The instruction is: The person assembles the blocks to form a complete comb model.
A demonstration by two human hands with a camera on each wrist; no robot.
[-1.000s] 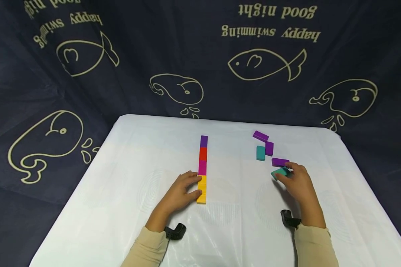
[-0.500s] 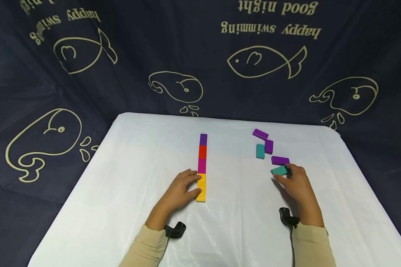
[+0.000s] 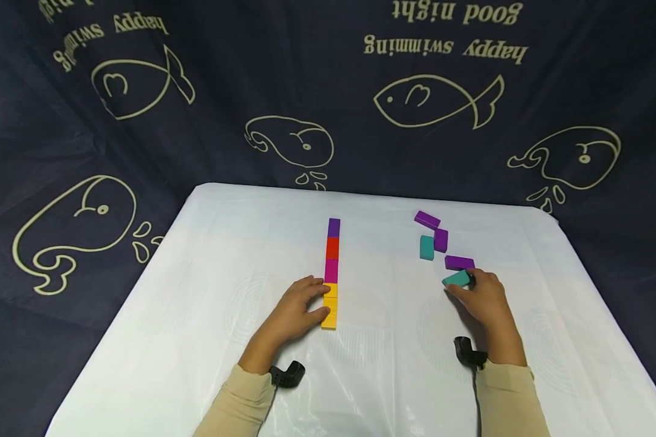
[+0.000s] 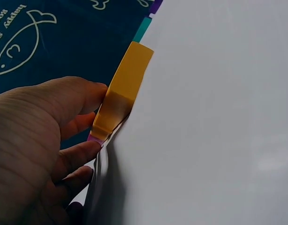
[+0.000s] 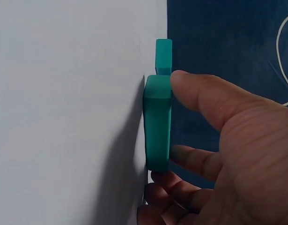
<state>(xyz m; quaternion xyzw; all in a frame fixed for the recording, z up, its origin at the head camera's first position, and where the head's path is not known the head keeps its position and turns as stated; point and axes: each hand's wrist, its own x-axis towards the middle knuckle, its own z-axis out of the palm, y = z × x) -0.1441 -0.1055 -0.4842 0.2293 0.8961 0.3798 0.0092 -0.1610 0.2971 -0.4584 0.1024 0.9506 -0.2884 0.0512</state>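
A straight row of blocks runs away from the person: yellow blocks (image 3: pixel 331 303) nearest, then a magenta block (image 3: pixel 331 271), a red block (image 3: pixel 332 247) and a purple block (image 3: pixel 334 227). The left hand (image 3: pixel 292 311) rests its thumb and index finger on the yellow part from the left side; the left wrist view shows the thumb against a yellow face (image 4: pixel 127 77). At the right, the right hand (image 3: pixel 483 297) pinches a teal block (image 3: pixel 455 279) between thumb and fingers. That teal block (image 5: pixel 158 126) stands out close up in the right wrist view, fingertips at its lower end.
Beyond the right hand lie a second teal block (image 3: pixel 427 247) and purple blocks (image 3: pixel 459 263), (image 3: pixel 440 240), (image 3: pixel 427 220) in a loose cluster. A white cover (image 3: pixel 197 261) spreads over the table. Behind it hangs a dark cloth (image 3: pixel 328 73) with fish and whale drawings.
The right-hand fingers have shifted slightly on the teal block, leaving more of its top in sight. The left hand stays on the yellow blocks and the row keeps its place.
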